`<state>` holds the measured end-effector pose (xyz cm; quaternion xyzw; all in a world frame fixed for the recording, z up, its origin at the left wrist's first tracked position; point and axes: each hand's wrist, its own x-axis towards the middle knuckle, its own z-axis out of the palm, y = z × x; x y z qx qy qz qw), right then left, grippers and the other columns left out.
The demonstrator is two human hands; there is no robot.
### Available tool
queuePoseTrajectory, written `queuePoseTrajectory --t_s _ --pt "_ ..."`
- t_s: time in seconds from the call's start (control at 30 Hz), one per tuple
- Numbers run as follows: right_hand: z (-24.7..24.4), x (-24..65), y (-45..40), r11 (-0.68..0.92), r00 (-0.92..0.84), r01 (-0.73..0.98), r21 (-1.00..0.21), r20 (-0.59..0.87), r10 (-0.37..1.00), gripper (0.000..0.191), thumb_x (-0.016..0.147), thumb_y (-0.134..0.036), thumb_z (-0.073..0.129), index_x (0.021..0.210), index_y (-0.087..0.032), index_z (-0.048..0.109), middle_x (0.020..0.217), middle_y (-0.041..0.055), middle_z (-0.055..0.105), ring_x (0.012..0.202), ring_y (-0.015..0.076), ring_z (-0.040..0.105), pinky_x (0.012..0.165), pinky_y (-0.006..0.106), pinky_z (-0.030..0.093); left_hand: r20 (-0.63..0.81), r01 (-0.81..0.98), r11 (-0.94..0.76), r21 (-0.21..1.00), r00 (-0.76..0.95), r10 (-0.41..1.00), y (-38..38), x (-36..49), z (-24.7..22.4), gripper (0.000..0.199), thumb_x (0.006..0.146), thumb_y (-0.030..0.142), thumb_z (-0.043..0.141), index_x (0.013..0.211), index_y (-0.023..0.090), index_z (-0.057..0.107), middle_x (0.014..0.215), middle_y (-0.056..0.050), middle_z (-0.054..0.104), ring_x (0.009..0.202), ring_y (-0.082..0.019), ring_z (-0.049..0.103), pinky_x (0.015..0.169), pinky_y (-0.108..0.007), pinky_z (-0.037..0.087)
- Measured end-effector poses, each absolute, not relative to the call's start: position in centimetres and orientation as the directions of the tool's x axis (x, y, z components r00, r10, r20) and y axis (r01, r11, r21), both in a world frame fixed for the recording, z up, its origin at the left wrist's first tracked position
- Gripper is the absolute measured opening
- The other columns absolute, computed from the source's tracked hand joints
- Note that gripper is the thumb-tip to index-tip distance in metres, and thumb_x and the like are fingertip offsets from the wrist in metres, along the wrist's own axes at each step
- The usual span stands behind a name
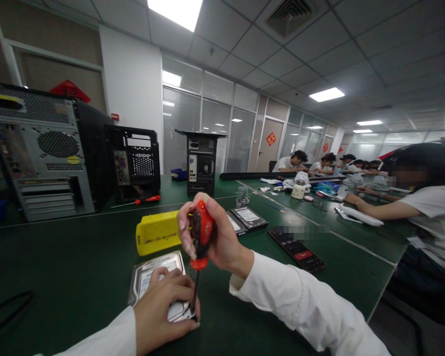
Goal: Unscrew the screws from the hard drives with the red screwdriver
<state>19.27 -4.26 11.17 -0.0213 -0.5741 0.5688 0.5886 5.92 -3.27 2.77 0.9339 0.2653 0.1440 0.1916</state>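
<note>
My right hand is wrapped round the red and black handle of a screwdriver. The shaft points down, its tip at the near right corner of a silver hard drive lying on the green table. Across the drive lies my left hand, fingers bent over its top and thumb at the near edge beside the screwdriver tip, gripping it. The tip's exact contact is partly hidden by the fingers. Just behind the drive sits a yellow bin.
Two more hard drives lie behind my right hand, near a clear container. A phone rests to the right. Computer cases stand at the back left, with another screwdriver there. A person sits at right.
</note>
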Motion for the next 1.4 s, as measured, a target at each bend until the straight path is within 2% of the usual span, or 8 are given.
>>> queuePoseTrajectory --t_s 0.23,0.4,0.6,0.83,1.07,1.17,1.27,1.4 --pt "11.15 19.43 -4.45 0.332 -0.317 -0.634 -0.698 0.626 0.712 0.018 0.088 -0.039 0.041 0.086 -0.021 0.043 0.059 -0.007 0.044 0.034 0.0021 0.033 0.032 0.011 0.03 0.148 0.455 -0.782 0.427 0.818 0.556 -3.26 5.98 2.94 0.006 0.067 0.026 0.074 0.071 0.025 0.069 0.085 0.003 0.065 0.091 -0.021 0.056 0.086 -0.037 0.021" --pt "11.14 19.4 -4.42 0.308 -0.33 -0.659 -0.686 0.632 0.701 0.048 0.091 -0.048 0.02 0.094 -0.015 0.055 0.062 -0.0027 0.042 0.039 0.0037 0.038 0.035 0.015 0.03 0.148 0.446 -0.783 0.433 0.822 0.549 -3.14 5.85 2.72 0.008 0.067 0.026 0.075 0.072 0.026 0.069 0.085 0.004 0.065 0.09 -0.021 0.055 0.084 -0.035 0.021" --pt "11.14 19.62 -3.98 0.27 -0.322 -0.686 -0.676 0.614 0.72 0.041 0.091 -0.039 0.025 0.076 -0.014 0.054 0.064 -0.0011 0.046 0.041 0.0049 0.044 0.036 0.016 0.034 0.178 0.427 -0.787 0.446 0.819 0.546 -2.87 5.69 2.27 0.009 0.066 0.028 0.077 0.071 0.027 0.069 0.085 0.005 0.065 0.09 -0.019 0.055 0.083 -0.035 0.02" --pt "11.29 19.81 -3.56 0.373 -0.244 -0.681 -0.63 0.676 0.696 0.025 0.084 -0.035 0.042 0.071 -0.014 0.05 0.069 -0.0001 0.055 0.045 0.0074 0.055 0.039 0.017 0.041 0.183 0.43 -0.79 0.437 0.817 0.546 -2.91 5.69 2.35 0.009 0.065 0.027 0.077 0.07 0.027 0.069 0.084 0.006 0.066 0.089 -0.018 0.056 0.083 -0.035 0.019" --pt "11.23 19.41 -4.34 0.305 -0.312 -0.664 -0.683 0.624 0.716 0.02 0.085 -0.035 0.048 0.076 -0.019 0.039 0.054 -0.007 0.048 0.032 0.0016 0.034 0.033 0.011 0.028 0.191 0.415 -0.792 0.447 0.821 0.538 -2.8 5.66 2.11 0.01 0.066 0.028 0.077 0.07 0.027 0.068 0.085 0.007 0.066 0.09 -0.019 0.055 0.082 -0.035 0.019" --pt "11.2 19.49 -4.37 0.294 -0.33 -0.67 -0.682 0.627 0.705 0.025 0.087 -0.043 0.043 0.078 -0.019 0.043 0.051 -0.0075 0.044 0.032 0.0017 0.03 0.033 0.011 0.026 0.194 0.412 -0.795 0.445 0.823 0.534 -2.73 5.68 2.01 0.01 0.066 0.028 0.077 0.069 0.027 0.068 0.084 0.006 0.066 0.089 -0.019 0.055 0.081 -0.035 0.019" --pt "11.13 19.66 -4.18 0.256 -0.373 -0.681 -0.686 0.626 0.685 0.044 0.089 -0.054 0.027 0.081 -0.017 0.05 0.049 -0.0056 0.042 0.033 0.0029 0.033 0.033 0.012 0.028 0.196 0.41 -0.794 0.449 0.822 0.535 -2.71 5.68 1.99 0.009 0.066 0.029 0.077 0.069 0.027 0.068 0.085 0.006 0.067 0.089 -0.019 0.055 0.081 -0.035 0.019" --pt "11.01 19.78 -3.99 0.238 -0.371 -0.693 -0.681 0.619 0.692 0.046 0.091 -0.043 0.022 0.077 -0.014 0.054 0.051 -0.0035 0.043 0.035 0.0033 0.036 0.035 0.013 0.031 0.19 0.405 -0.792 0.458 0.825 0.532 -2.68 5.63 2.03 0.009 0.066 0.03 0.077 0.069 0.027 0.068 0.085 0.006 0.067 0.089 -0.018 0.055 0.082 -0.035 0.019"
